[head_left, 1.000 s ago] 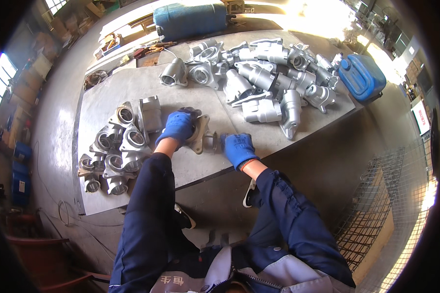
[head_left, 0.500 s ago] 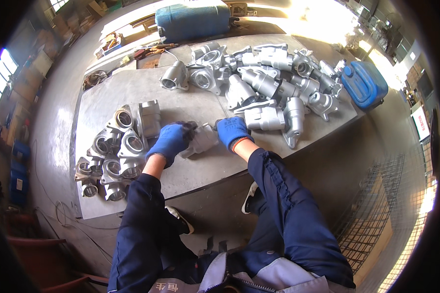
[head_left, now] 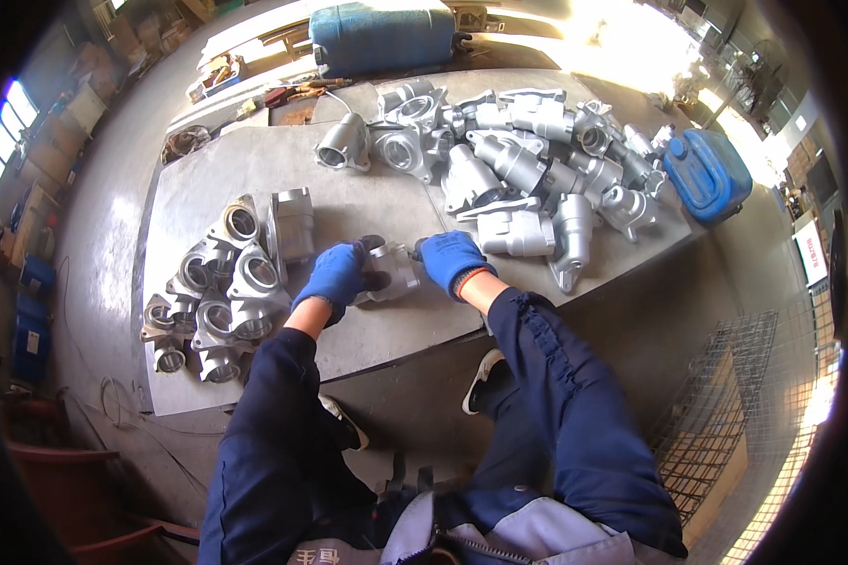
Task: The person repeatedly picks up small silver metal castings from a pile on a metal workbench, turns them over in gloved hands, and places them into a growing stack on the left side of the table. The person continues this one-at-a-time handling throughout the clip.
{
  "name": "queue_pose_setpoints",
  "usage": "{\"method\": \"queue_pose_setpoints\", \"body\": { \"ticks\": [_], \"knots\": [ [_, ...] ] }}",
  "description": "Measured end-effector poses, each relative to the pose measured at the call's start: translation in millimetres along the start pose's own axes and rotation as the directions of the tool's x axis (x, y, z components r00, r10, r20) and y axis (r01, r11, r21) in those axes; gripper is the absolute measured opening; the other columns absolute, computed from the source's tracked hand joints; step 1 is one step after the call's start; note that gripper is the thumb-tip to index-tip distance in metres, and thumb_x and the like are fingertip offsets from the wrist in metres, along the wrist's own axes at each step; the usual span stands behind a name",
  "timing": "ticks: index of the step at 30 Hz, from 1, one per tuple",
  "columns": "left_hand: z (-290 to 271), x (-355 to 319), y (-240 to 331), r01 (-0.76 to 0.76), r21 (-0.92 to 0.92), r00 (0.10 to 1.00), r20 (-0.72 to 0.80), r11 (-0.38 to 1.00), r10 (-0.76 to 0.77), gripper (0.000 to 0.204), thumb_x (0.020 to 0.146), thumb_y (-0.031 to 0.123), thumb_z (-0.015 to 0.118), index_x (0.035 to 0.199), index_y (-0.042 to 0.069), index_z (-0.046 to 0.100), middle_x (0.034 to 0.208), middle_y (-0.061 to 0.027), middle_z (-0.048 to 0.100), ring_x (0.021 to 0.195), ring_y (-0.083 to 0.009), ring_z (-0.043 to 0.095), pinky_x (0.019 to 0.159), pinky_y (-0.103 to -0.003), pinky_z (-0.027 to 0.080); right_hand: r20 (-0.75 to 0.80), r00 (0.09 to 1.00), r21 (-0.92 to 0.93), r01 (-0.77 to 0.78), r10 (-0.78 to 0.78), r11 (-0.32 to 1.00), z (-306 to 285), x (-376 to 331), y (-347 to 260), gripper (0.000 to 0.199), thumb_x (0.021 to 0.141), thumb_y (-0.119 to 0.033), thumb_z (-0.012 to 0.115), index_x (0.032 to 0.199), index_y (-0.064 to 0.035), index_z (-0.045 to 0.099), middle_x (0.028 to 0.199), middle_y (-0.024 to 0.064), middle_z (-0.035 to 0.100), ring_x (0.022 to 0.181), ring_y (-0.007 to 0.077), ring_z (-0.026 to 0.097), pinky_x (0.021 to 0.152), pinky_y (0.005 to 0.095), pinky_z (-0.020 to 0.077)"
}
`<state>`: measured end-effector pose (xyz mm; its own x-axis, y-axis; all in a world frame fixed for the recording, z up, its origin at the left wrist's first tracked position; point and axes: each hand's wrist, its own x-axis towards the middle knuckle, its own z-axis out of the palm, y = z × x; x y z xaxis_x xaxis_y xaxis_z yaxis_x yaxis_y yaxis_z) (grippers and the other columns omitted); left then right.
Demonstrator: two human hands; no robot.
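A silver-grey metal casting [head_left: 393, 273] lies near the front edge of the metal table, between my hands. My left hand [head_left: 334, 275], in a blue glove with dark fingertips, grips its left side with thumb and fingers. At the casting's right end is my right hand [head_left: 450, 258], gloved alike, its fingers curled together. What those fingers close on is hidden. Just left of my left hand, a larger blocky casting [head_left: 293, 224] stands on the table. Beside it sit several castings with round open bores [head_left: 257, 270], grouped at the table's left.
A heap of silver castings [head_left: 509, 160] covers the table's far right part. Blue plastic jerrycans stand at the right corner [head_left: 709, 174] and beyond the far edge [head_left: 382, 40]. Wire mesh [head_left: 716, 424] is at lower right; a cable [head_left: 113, 400] trails on the floor at left.
The casting between my hands has turned, showing more of its notched upper side. My left thumb now shows against it. The hands stay in nearly the same place; the view has shifted slightly.
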<state>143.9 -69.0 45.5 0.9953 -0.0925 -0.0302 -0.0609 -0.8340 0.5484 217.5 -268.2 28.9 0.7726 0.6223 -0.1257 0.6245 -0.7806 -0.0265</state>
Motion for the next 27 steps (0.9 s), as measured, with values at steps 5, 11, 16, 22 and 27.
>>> {"method": "queue_pose_setpoints", "body": {
  "ticks": [5,11,16,22,27],
  "knots": [
    [-4.9,0.0,7.0,0.067,-0.195,0.991,0.131,0.979,-0.041,0.053,0.07,0.019,0.08,0.119,0.008,0.063,0.097,-0.0163,0.07,0.088,-0.0325,0.067,0.081,-0.038,0.051,0.012,1.0,0.105,-0.028,0.027,0.994,6.7,-14.9,0.7,0.024,0.09,-0.016,0.05,0.097,-0.0082,0.071,0.095,0.0169,0.07,0.091,0.0312,0.069,0.079,0.0424,0.0539],
    [-1.7,-0.1,2.7,0.067,-0.243,0.987,0.156,0.968,-0.029,0.056,0.069,0.008,0.08,0.122,0.008,0.063,0.104,-0.0141,0.07,0.092,-0.0234,0.068,0.084,-0.034,0.051,0.15,0.989,0.281,-0.057,0.014,0.958,4.5,-27.8,6.1,0.026,0.089,-0.023,0.052,0.105,-0.0093,0.068,0.102,0.0182,0.068,0.096,0.0351,0.066,0.083,0.0428,0.0521],
    [-1.5,-1.3,-1.8,0.017,-0.31,0.985,0.17,0.95,0.038,0.058,0.067,0.006,0.08,0.122,0.007,0.063,0.101,-0.0124,0.071,0.089,-0.0194,0.067,0.083,-0.032,0.051,0.18,0.983,0.369,-0.05,-0.019,0.928,16.3,-31.4,8.7,0.027,0.088,-0.025,0.054,0.104,-0.0088,0.068,0.104,0.0188,0.068,0.098,0.0361,0.065,0.084,0.0436,0.0515],
    [1.5,-3.4,-0.3,0.098,-0.398,0.977,0.215,0.912,-0.011,0.056,0.069,0.002,0.079,0.123,0.006,0.062,0.095,-0.0097,0.071,0.082,-0.0138,0.065,0.078,-0.03,0.051,0.193,0.981,0.364,-0.099,0.029,0.926,27.4,-46.3,-1.1,0.029,0.086,-0.029,0.057,0.105,-0.0097,0.069,0.102,0.0198,0.068,0.096,0.0369,0.065,0.084,0.0442,0.0516],
    [2.8,0.3,-2.8,0.083,-0.334,0.976,0.219,0.939,-0.009,0.057,0.068,0.002,0.081,0.121,0.01,0.063,0.099,-0.0065,0.071,0.088,-0.0111,0.063,0.082,-0.032,0.052,0.096,0.995,0.245,-0.025,0.002,0.969,27.4,-74.8,-14.7,0.021,0.086,-0.021,0.055,0.099,-0.0115,0.068,0.092,0.0176,0.069,0.088,0.0359,0.067,0.077,0.0454,0.0527]
  ]
}}
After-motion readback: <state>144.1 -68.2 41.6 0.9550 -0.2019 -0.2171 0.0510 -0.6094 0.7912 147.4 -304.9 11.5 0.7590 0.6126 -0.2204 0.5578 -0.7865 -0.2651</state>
